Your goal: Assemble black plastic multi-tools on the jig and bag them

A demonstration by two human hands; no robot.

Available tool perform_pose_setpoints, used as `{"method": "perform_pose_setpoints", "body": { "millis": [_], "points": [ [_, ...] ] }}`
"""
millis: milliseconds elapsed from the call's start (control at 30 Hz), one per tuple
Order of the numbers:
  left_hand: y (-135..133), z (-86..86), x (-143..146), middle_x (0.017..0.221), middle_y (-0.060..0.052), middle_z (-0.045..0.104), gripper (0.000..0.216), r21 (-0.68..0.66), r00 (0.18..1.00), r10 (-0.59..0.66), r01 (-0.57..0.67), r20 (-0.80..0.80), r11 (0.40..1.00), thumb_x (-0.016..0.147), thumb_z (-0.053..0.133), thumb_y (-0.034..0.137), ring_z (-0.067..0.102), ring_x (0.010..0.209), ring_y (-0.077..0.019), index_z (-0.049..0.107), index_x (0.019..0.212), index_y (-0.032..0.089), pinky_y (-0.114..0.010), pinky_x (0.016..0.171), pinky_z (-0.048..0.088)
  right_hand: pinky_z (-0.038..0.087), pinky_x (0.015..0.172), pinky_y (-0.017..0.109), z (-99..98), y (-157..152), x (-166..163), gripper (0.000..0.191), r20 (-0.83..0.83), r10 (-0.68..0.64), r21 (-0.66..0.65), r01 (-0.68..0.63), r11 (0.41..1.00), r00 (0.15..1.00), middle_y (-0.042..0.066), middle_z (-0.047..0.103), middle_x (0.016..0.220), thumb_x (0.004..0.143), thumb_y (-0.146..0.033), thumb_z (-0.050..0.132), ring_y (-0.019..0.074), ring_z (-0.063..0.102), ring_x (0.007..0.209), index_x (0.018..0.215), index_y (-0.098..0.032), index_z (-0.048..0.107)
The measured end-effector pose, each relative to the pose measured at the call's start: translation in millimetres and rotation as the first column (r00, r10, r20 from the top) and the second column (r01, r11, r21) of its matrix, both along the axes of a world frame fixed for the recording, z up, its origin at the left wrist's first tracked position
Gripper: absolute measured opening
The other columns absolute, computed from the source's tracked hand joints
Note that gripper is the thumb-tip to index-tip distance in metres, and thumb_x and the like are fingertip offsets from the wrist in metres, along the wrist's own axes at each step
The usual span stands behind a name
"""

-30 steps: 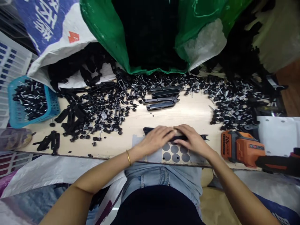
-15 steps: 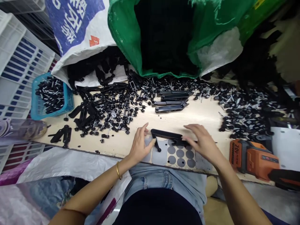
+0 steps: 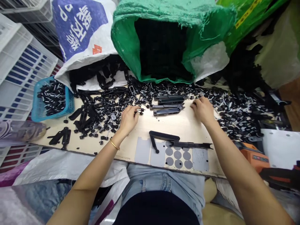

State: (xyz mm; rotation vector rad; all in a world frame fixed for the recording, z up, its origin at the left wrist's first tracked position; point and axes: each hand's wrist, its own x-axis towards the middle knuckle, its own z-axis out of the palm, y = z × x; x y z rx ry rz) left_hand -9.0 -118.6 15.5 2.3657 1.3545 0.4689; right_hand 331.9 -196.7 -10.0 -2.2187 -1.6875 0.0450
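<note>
Chinese lettering on a white-and-blue woven sack (image 3: 105, 29)
聚丙烯 is printed in white on its blue panel (image 3: 93, 14), an orange-red emblem (image 3: 97, 49) beneath; the yellow strip (image 3: 248, 13) on the green bag (image 3: 255, 23) and the orange power tool's label (image 3: 261, 158) cannot be read.

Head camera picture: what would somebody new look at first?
Probably the big green sack, gaping wide at the back of the table. Then the bright blue basket at the left, heaped with small black-and-silver parts. Near the table's front edge, angled black bars stand out clearly.
</note>
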Motion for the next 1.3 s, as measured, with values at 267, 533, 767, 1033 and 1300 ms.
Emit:
{"method": "perform_pose_setpoints", "body": {
  "millis": [267, 533, 767, 1033, 1300],
  "points": [
    [28, -8.0, 17, 0.094, -0.008, 0.063, 0.025, -0.027, 0.958, -0.122, 0.119, -0.258, 0.993, 0.079, 0.051, 0.013, 0.058, 0.096, -0.0251, 0.063, 0.100, 0.018, -0.036, 0.086, 0.044, 0.054, 0.054, 0.028, 41.6, -91, -51, 0.021, -0.900, -0.078, 0.131, 0.438, 0.889, 0.428, -0.002, 0.059, 0.066, 0.076, -0.035, 0.068, 0.0114, 0.060, 0.055, 0.086, -0.018, 0.060],
    [28, 8.4, 16, 0.091, -0.011, 0.064, 0.015, 0.049, 0.944, -0.173, 0.194, -0.281, 0.980, 0.080, 0.051, 0.012, 0.058, 0.097, -0.0278, 0.064, 0.089, 0.015, -0.040, 0.087, 0.045, 0.057, 0.058, 0.026, 27.5, -117, -127, 0.026, -0.990, -0.105, -0.050, 0.448, 0.893, 0.099, -0.002, 0.064, 0.062, 0.071, -0.036, 0.072, 0.0112, 0.063, 0.057, 0.083, -0.017, 0.060],
    [-48, 23.1, -11, 0.091, -0.004, 0.066, 0.023, -0.441, 0.832, 0.167, 0.102, 0.530, 0.892, 0.078, 0.065, 0.030, 0.064, 0.083, -0.0155, 0.056, 0.095, 0.017, -0.031, 0.080, 0.052, 0.054, 0.061, 0.029, 19.3, -122, -130, 0.020, -0.877, -0.107, 0.067, 0.341, 0.938, 0.468, 0.000, 0.065, 0.066, 0.079, -0.036, 0.065, 0.0132, 0.063, 0.059, 0.088, -0.019, 0.060],
    [-75, -10.3, -1, 0.088, -0.006, 0.067, 0.031, -0.645, 0.658, 0.411, 0.150, 0.631, 0.749, 0.071, 0.072, 0.032, 0.065, 0.083, -0.0148, 0.060, 0.093, 0.015, -0.029, 0.080, 0.053, 0.053, 0.068, 0.030, 16.6, -120, -134, 0.019, -0.658, -0.113, 0.173, 0.295, 0.940, 0.744, 0.003, 0.068, 0.078, 0.081, -0.038, 0.063, 0.0160, 0.065, 0.070, 0.086, -0.020, 0.063],
    [-78, -6.6, -6, 0.089, -0.003, 0.068, 0.017, -0.386, 0.846, 0.066, 0.171, 0.529, 0.907, 0.082, 0.063, 0.026, 0.065, 0.081, -0.0135, 0.062, 0.097, 0.019, -0.026, 0.077, 0.054, 0.053, 0.069, 0.030, 6.1, -128, -139, 0.019, -0.720, -0.148, 0.182, 0.389, 0.903, 0.678, 0.003, 0.069, 0.082, 0.082, -0.037, 0.063, 0.0153, 0.066, 0.072, 0.090, -0.020, 0.061]
  ]
}}
